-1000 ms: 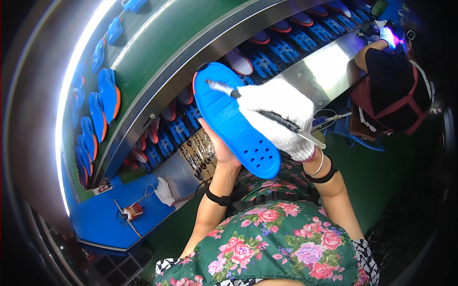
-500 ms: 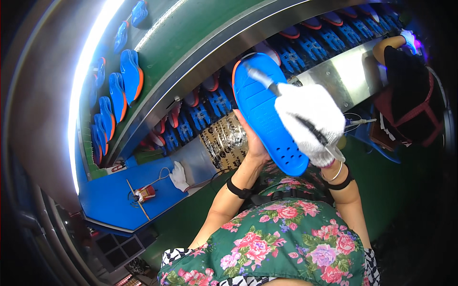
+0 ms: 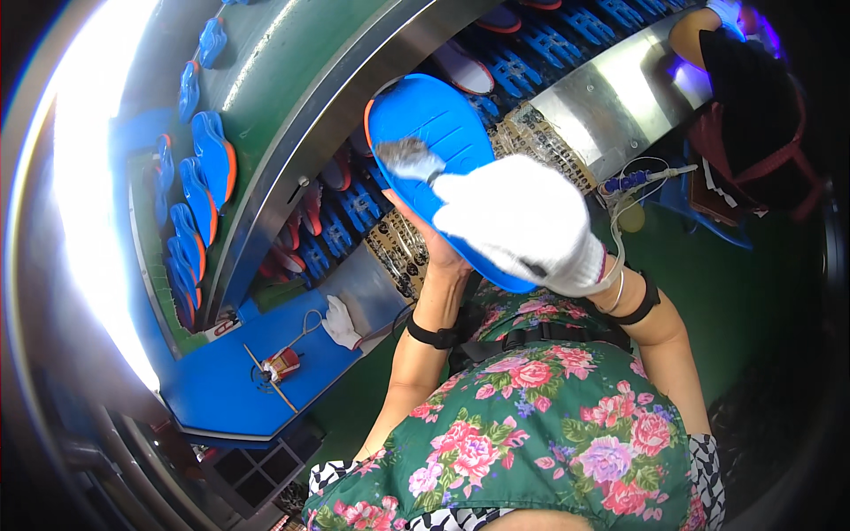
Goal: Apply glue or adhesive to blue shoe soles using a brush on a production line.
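Note:
A blue shoe sole with an orange rim is tilted up in front of me. Bare, my left hand is closed on its left edge from beneath, with most of the fingers hidden behind it. In its white knitted glove, my right hand grips a brush and covers the lower part of the sole. The brush's grey-brown bristles lie against the sole's upper left face, close to the orange rim. The glove hides most of the brush handle.
Several blue soles lie on a green conveyor at the left. Below it, racks hold blue clamps. A blue table carries a red cup and a white glove. Another person works at the far right.
The brush has swept down and left across the sole to its left rim. Both hands and the sole have shifted left in the view, and my glove covers more of the sole.

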Motion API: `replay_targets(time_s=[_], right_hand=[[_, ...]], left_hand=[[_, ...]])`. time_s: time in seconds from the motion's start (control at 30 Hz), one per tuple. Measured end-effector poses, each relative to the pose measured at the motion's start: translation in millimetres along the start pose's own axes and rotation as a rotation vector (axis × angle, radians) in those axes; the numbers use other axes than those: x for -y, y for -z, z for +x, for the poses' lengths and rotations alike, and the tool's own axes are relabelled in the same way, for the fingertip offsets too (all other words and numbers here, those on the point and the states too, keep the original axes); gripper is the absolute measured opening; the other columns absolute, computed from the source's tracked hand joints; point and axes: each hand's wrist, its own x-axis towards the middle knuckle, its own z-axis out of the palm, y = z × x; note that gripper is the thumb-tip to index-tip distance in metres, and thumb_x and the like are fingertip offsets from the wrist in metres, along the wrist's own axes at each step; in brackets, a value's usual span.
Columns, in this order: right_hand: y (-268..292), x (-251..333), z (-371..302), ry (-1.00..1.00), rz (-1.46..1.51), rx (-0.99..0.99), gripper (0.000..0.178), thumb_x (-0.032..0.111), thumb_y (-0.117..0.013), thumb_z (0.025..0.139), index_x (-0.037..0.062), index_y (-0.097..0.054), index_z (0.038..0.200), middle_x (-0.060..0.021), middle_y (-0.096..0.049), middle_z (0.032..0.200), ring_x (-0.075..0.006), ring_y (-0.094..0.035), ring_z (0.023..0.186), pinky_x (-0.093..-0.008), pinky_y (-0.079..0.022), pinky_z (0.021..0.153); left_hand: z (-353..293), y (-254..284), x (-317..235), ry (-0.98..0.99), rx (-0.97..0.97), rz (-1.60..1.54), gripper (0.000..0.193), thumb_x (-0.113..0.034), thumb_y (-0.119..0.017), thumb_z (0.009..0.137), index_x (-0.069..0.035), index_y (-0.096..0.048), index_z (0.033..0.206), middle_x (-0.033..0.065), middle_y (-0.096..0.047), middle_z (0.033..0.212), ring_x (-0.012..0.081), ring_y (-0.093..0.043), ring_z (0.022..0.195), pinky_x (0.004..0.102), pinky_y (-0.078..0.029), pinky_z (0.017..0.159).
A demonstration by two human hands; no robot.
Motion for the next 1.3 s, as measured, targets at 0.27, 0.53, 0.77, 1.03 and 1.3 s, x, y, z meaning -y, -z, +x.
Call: replay_targets(time_s=[0.27, 0.53, 0.77, 1.03, 1.3], right_hand=[[12.0, -4.0, -16.6, -0.178, 0.142, 0.009, 0.027, 0.008, -0.072, 0.086, 0.0071, -0.077, 0.113, -0.0143, -0.075, 0.116, -0.0323, -0.072, 0.099, -0.0422, -0.057, 0.088], [11.4, -2.7, -13.7, -0.198, 0.298, 0.039, 0.022, 0.008, -0.080, 0.081, 0.0081, -0.080, 0.103, -0.0109, -0.077, 0.107, -0.0266, -0.073, 0.094, -0.0376, -0.058, 0.082], [3.0, 12.8, -20.6, -0.085, 0.214, 0.074, 0.024, 0.007, -0.080, 0.080, 0.0107, -0.081, 0.103, -0.0086, -0.078, 0.107, -0.0257, -0.074, 0.092, -0.0372, -0.059, 0.082], [-3.4, 15.3, -35.3, -0.083, 0.084, 0.063, 0.028, 0.006, -0.078, 0.081, 0.0118, -0.079, 0.109, -0.0097, -0.077, 0.113, -0.0249, -0.074, 0.093, -0.0381, -0.058, 0.079], [13.3, 15.5, -35.0, -0.247, 0.169, 0.029, 0.015, 0.004, -0.080, 0.082, 0.0067, -0.079, 0.097, -0.0094, -0.079, 0.104, -0.0270, -0.075, 0.096, -0.0389, -0.058, 0.082]], left_hand=[[1.1, 6.4, -0.1, 0.009, 0.031, -0.010, 0.101, -0.089, -0.027, 0.091, -0.015, -0.028, 0.160, 0.0107, -0.046, 0.154, 0.0315, -0.048, 0.138, 0.0504, -0.040, 0.117], [12.3, 23.6, -2.9, 0.050, 0.270, -0.309, 0.105, -0.090, -0.036, 0.087, -0.018, -0.026, 0.162, 0.0123, -0.044, 0.156, 0.0347, -0.051, 0.135, 0.0536, -0.042, 0.115], [22.4, 10.0, -16.7, 0.299, 0.342, -0.471, 0.134, -0.107, -0.031, 0.066, 0.002, -0.044, 0.142, 0.0282, -0.067, 0.111, 0.0380, -0.071, 0.095, 0.0507, -0.060, 0.083], [24.0, 9.6, -22.9, 0.225, 0.257, -0.266, 0.123, -0.105, -0.040, 0.066, 0.002, -0.057, 0.124, 0.0225, -0.066, 0.104, 0.0331, -0.064, 0.087, 0.0459, -0.057, 0.076], [40.2, 15.0, -16.9, 0.058, 0.476, -0.377, 0.118, -0.102, -0.037, 0.072, -0.003, -0.053, 0.134, 0.0216, -0.066, 0.109, 0.0341, -0.063, 0.090, 0.0506, -0.053, 0.083]])
